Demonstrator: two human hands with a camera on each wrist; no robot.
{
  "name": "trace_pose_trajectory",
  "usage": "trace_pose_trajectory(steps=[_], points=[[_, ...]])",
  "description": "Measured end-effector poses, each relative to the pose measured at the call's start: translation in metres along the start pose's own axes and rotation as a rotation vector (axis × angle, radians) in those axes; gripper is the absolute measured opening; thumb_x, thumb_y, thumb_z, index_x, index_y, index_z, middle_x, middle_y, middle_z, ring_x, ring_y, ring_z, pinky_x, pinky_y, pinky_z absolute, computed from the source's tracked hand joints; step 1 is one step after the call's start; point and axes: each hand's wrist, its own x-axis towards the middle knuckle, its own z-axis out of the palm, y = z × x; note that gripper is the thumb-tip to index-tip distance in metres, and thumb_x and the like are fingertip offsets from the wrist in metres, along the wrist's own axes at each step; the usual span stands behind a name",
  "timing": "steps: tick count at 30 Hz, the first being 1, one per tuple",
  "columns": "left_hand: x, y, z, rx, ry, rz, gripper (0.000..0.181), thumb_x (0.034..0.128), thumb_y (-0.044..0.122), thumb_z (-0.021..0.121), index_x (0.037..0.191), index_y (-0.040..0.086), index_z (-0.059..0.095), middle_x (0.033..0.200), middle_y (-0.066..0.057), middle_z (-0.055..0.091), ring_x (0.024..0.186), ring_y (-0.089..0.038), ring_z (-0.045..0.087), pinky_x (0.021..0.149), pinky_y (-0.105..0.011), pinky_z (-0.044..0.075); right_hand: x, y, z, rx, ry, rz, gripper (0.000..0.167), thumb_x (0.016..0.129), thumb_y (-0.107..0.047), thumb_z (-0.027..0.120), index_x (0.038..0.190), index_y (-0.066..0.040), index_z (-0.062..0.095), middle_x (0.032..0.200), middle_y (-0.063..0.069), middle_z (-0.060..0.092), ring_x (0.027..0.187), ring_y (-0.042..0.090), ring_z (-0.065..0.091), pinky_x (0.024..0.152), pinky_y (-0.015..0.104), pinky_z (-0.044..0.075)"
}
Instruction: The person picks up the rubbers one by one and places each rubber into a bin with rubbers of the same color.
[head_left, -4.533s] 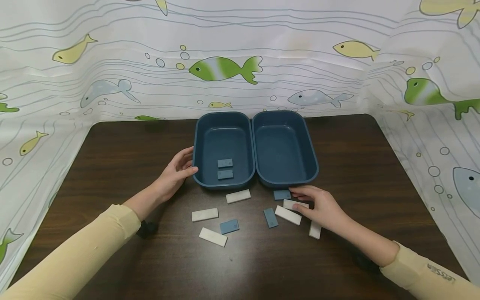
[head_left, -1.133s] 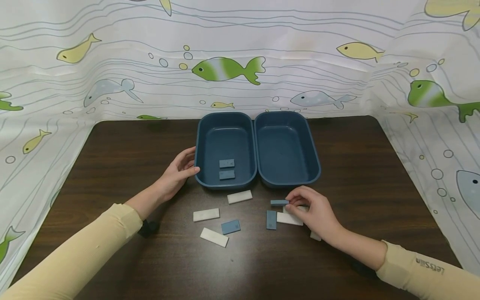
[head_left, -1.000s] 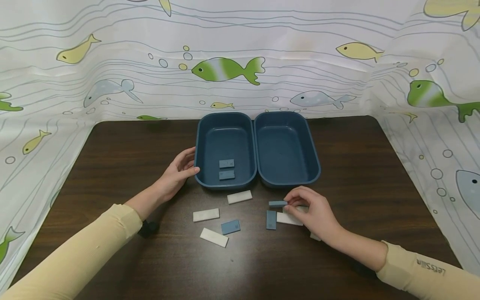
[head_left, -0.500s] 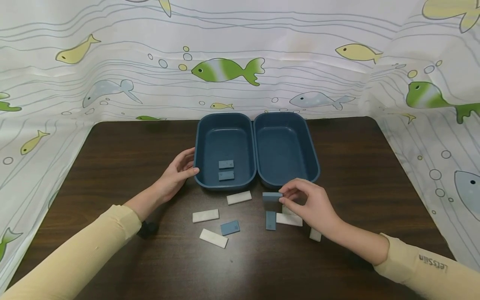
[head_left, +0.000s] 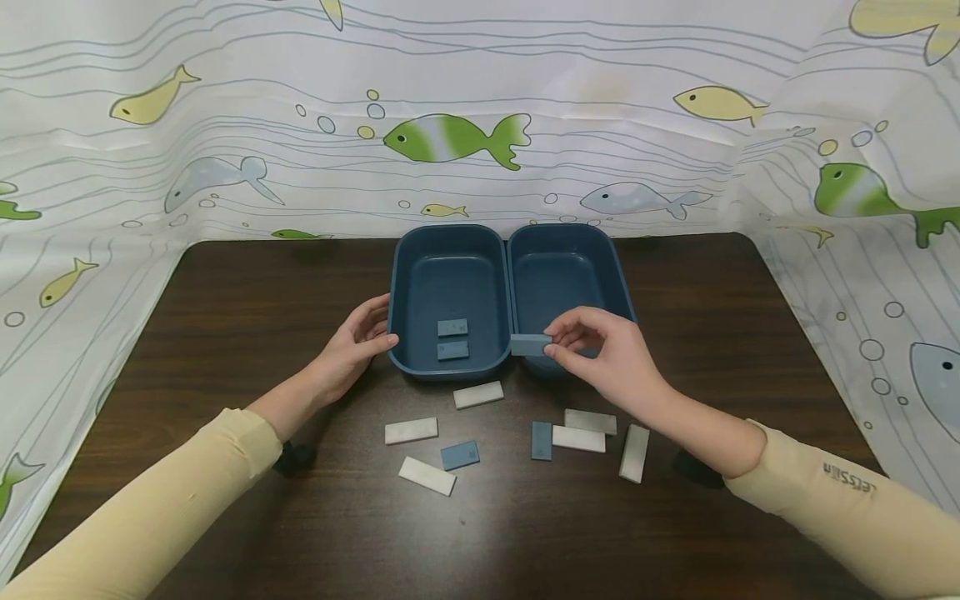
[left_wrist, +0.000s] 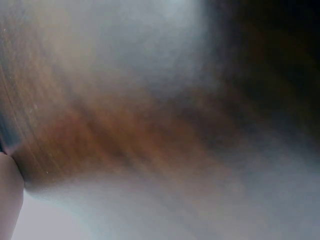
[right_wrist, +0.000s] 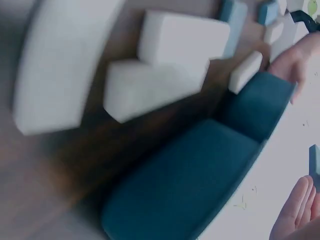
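Pinching one end of a held blue block between thumb and fingertips, the right hand sits farther forward than half a second ago. Block position: previously short of the right bin, now across that bin's near left corner in the head view; clearance above the rim cannot be told. A slanted white block and a greyish-white block, partly covered earlier, now show whole. Left hand: unchanged, gripping the side of the left bin, thumb at the rim. Two blue blocks inside that bin remain in place.
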Motion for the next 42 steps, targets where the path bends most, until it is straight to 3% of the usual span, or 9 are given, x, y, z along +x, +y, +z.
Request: trace_pose_trajectory(steps=[6,19,33,42], points=[[0.000,-0.001,0.000,-0.007,-0.002,0.015,0.068,0.1069,0.002,0.056,0.167,0.007,0.024,0.164,-0.011,0.036,0.138,-0.012,0.048,0.109,-0.017,0.044,0.020,-0.005,-0.006,0.023,-0.033,0.050,0.017,0.093,-0.001,0.079,0.109,-0.001,0.075,0.099,0.014,0.076,0.084,0.006,0.066,0.079,0.014,0.057],[-0.001,0.000,0.000,0.001,0.005,-0.002,0.068,0.1071,0.004,0.056,0.167,0.008,0.023,0.168,-0.017,0.030,0.138,-0.013,0.047,0.109,-0.016,0.042,0.054,-0.008,-0.008,0.049,-0.090,0.110,0.019,0.095,-0.002,0.074,0.114,0.003,0.075,0.101,0.018,0.073,0.083,0.009,0.065,0.077,0.015,0.055],[0.000,0.001,0.001,0.002,0.005,0.000,0.068,0.1069,0.004,0.056,0.167,0.007,0.024,0.167,-0.017,0.030,0.138,-0.014,0.046,0.109,-0.016,0.042,0.092,-0.013,-0.014,0.005,-0.108,0.100,0.017,0.096,-0.005,0.073,0.112,0.001,0.074,0.099,0.013,0.073,0.082,0.010,0.066,0.075,0.022,0.052],[-0.001,0.001,0.001,0.018,0.013,-0.013,0.068,0.1072,0.005,0.056,0.167,0.007,0.023,0.170,-0.019,0.027,0.140,-0.015,0.044,0.108,-0.015,0.042,0.116,-0.016,-0.010,-0.070,-0.129,0.083,0.017,0.095,-0.008,0.074,0.111,-0.002,0.076,0.106,0.015,0.075,0.092,0.019,0.069,0.082,0.030,0.051]])
